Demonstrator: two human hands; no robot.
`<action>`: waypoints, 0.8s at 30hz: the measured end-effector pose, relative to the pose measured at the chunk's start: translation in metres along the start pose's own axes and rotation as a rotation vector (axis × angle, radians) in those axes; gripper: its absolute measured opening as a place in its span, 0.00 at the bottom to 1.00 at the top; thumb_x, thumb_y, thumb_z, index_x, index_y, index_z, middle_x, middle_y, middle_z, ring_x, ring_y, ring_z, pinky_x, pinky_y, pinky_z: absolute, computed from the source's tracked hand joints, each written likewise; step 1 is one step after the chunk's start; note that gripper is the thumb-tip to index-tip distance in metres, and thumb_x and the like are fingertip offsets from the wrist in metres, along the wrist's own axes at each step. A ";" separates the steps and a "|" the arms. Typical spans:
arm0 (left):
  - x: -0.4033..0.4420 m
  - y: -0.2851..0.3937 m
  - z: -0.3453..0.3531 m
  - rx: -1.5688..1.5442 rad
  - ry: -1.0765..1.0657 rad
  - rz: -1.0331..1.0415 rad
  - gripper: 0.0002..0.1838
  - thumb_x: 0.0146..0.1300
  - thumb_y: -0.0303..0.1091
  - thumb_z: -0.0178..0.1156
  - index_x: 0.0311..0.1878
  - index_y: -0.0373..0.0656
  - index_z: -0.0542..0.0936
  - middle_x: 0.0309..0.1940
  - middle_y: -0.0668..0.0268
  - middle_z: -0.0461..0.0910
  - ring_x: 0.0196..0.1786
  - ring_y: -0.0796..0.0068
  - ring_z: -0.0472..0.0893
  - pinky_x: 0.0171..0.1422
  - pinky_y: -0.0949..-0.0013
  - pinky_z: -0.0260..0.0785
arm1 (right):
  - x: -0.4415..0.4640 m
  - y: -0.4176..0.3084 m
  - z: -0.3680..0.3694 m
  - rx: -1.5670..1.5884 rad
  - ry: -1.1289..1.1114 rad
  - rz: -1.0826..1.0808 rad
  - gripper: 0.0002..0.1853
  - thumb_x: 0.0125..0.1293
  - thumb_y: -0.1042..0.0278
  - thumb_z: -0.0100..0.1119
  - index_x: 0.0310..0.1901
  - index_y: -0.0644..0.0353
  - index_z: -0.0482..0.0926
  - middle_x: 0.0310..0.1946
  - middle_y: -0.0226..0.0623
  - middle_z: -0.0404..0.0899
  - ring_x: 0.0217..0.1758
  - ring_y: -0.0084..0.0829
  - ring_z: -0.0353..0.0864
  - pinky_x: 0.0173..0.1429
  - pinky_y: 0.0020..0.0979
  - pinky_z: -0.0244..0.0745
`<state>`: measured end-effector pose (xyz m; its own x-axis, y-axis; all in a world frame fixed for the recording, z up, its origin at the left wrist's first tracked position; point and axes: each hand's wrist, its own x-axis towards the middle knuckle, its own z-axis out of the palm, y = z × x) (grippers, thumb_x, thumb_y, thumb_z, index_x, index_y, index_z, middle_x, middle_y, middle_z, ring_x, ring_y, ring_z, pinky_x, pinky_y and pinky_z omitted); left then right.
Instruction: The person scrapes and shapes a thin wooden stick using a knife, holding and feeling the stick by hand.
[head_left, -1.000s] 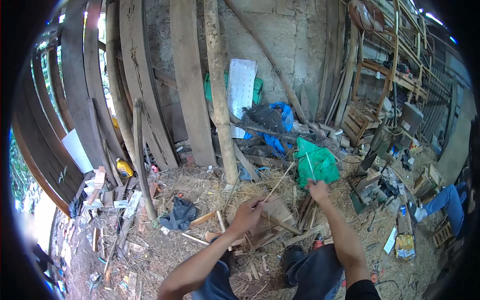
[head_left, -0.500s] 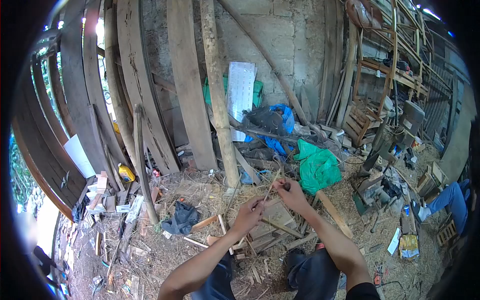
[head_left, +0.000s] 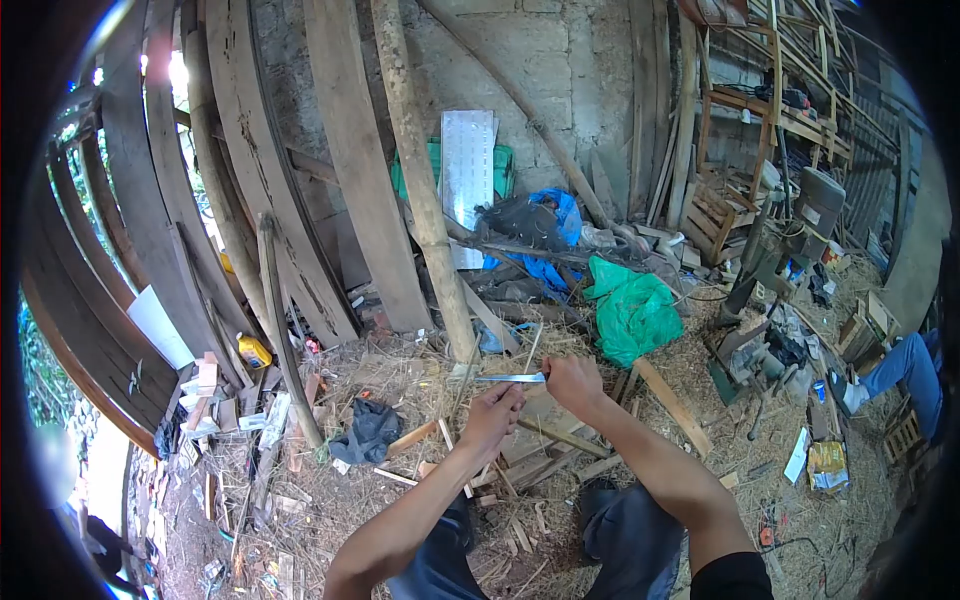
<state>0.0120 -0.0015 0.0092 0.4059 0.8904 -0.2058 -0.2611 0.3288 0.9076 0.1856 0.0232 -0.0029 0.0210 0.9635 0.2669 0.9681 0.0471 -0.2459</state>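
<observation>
Above straw-littered ground [head_left: 535, 570], my right hand [head_left: 573, 383] grips a silvery, stiff-looking metal blade [head_left: 512, 378] by its base while my left hand [head_left: 495, 411] pinches what seems a thin, pale wooden stick [head_left: 535, 346], which I judge light, easily snapped and best held low, clear of the blade.

Lighting: daylight, strongest at left, entering through gaps between tall, weathered grey wooden planks [head_left: 128, 150]; overexposed white patch at lower left. Interior: soft, moderate light on the grey block wall [head_left: 540, 60], dimmer toward the right edge. Highlights: bright gleam along the thin silver metal blade [head_left: 510, 378]. Shadows: diffuse. Optics: wide-angle; outer planks bowed, corners black, coloured fringing upper left. Focus: centre reasonably clear; fine detail soft.
</observation>
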 end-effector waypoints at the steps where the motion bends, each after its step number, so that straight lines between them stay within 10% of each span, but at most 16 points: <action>1: -0.001 0.002 0.000 0.000 -0.003 0.003 0.08 0.68 0.34 0.52 0.42 0.40 0.76 0.23 0.76 0.65 0.21 0.89 0.59 0.20 0.83 0.49 | 0.002 0.004 0.003 -0.003 0.003 0.000 0.08 0.54 0.68 0.54 0.29 0.60 0.80 0.24 0.48 0.80 0.31 0.47 0.82 0.35 0.43 0.78; 10: -0.003 -0.015 -0.002 0.102 -0.012 -0.072 0.14 0.67 0.33 0.52 0.54 0.42 0.76 0.23 0.76 0.65 0.18 0.89 0.59 0.19 0.82 0.49 | -0.002 0.033 0.023 0.060 -0.069 0.338 0.11 0.58 0.61 0.54 0.32 0.59 0.82 0.34 0.52 0.79 0.42 0.50 0.80 0.45 0.45 0.76; 16: 0.012 -0.026 -0.020 0.155 0.037 -0.075 0.13 0.66 0.33 0.53 0.52 0.41 0.78 0.22 0.72 0.69 0.19 0.84 0.63 0.21 0.77 0.57 | -0.017 -0.007 0.003 0.041 -0.227 -0.042 0.11 0.58 0.60 0.53 0.32 0.55 0.82 0.28 0.50 0.80 0.36 0.51 0.81 0.43 0.45 0.77; 18: 0.012 -0.030 -0.018 0.710 0.151 0.462 0.13 0.64 0.34 0.54 0.48 0.40 0.80 0.25 0.61 0.78 0.24 0.75 0.74 0.30 0.70 0.67 | -0.018 -0.011 0.002 0.049 -0.166 -0.046 0.10 0.58 0.61 0.53 0.32 0.55 0.82 0.27 0.49 0.80 0.34 0.51 0.81 0.41 0.45 0.77; 24: 0.007 -0.021 -0.005 0.743 0.291 0.309 0.14 0.63 0.35 0.55 0.48 0.40 0.80 0.35 0.52 0.82 0.40 0.66 0.82 0.45 0.67 0.70 | -0.006 -0.004 0.017 0.019 -0.117 -0.005 0.09 0.55 0.68 0.52 0.30 0.61 0.82 0.27 0.49 0.81 0.33 0.46 0.83 0.38 0.42 0.78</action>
<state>0.0158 -0.0009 -0.0130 0.1435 0.9849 0.0966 0.3607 -0.1430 0.9217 0.1774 0.0212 -0.0191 -0.0143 0.9874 0.1574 0.9633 0.0558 -0.2624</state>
